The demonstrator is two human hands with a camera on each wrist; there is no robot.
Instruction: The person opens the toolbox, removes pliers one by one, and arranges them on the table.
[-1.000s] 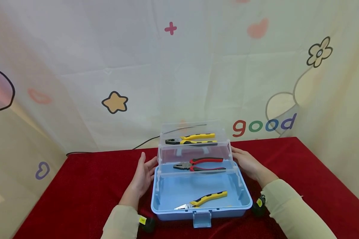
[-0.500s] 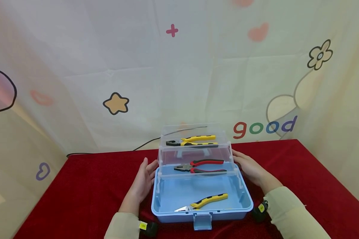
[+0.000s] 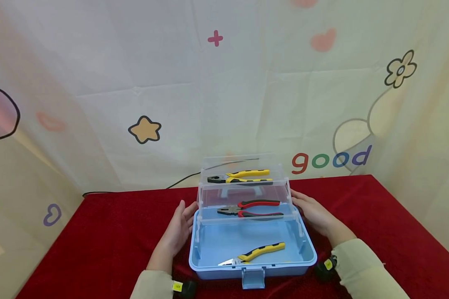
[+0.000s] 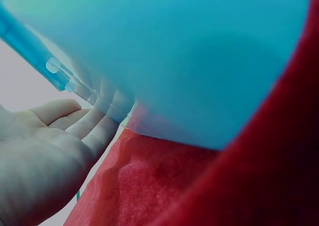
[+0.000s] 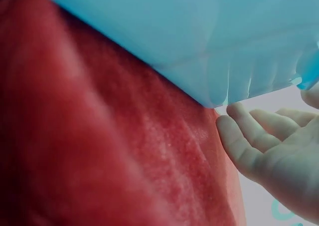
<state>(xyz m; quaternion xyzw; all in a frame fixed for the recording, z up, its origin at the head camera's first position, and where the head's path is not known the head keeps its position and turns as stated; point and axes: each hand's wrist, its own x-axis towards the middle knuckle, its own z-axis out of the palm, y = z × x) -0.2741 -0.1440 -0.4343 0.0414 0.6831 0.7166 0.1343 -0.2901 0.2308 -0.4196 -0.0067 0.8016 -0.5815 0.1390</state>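
A light-blue toolbox [image 3: 217, 274] stands with its lid raised, two clear trays fanned out in tiers and its front latch [image 3: 253, 278] hanging down. Yellow-and-black pliers [image 3: 250, 172] lie in the upper tray, red-and-black combination pliers [image 3: 260, 203] in the lower one. Narrow-nosed pliers [image 3: 263, 250] with yellow-and-black handles rest in the base, partly hidden by the front rim. My left hand [image 3: 177, 228] is at the box's left side, fingers extended along the wall. On the opposite side, my right hand [image 3: 316, 214] has its slightly bent fingers against or close beside the wall.
Dark red cloth [image 3: 116, 241] covers the table. A thin black cable [image 3: 183, 179] runs behind the box along the back edge. Behind it hangs a pale printed curtain [image 3: 172, 62]. Each wrist wears a small black camera, such as the left one [image 3: 188, 289].
The head view has tilted slightly, so everything sits a little lower in it. Both hands stay at the toolbox's sides, and the pliers have not moved.
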